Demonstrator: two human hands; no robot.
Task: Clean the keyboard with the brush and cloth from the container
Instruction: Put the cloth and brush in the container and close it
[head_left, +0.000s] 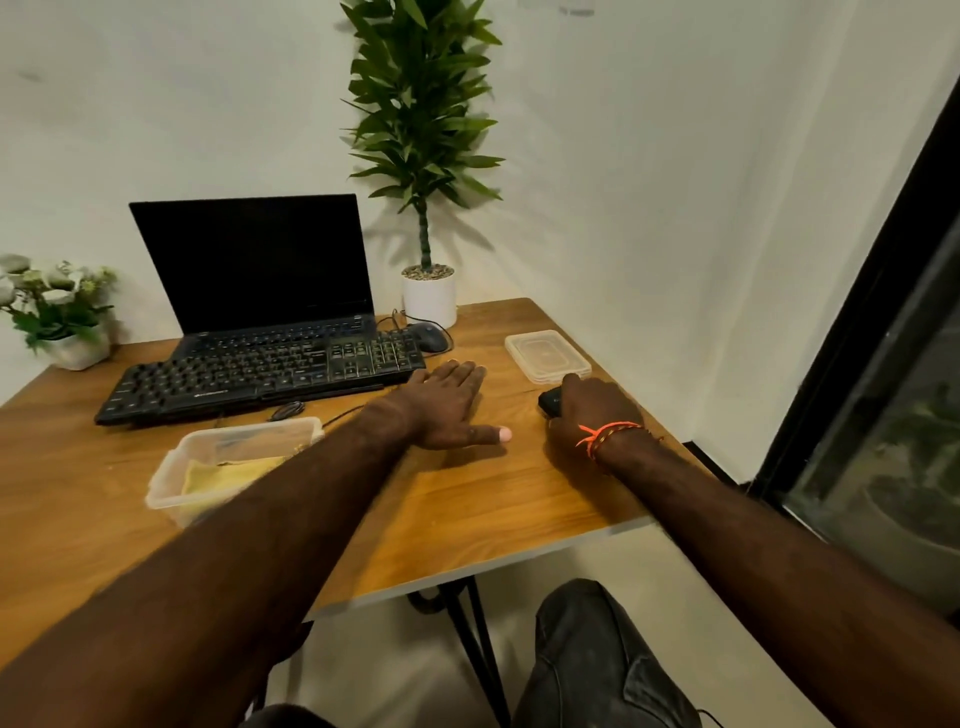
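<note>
One table carries everything counted here. There are two keyboards: one separate black keyboard near the far edge, and one built into the single laptop behind it. There are two mice: one mouse toward the far right corner, one dark mouse near the right edge. One clear container sits near the left, one clear lid lies by the right edge. Two potted plants: one tall plant, one flowering plant. Two hands: left, right.
</note>
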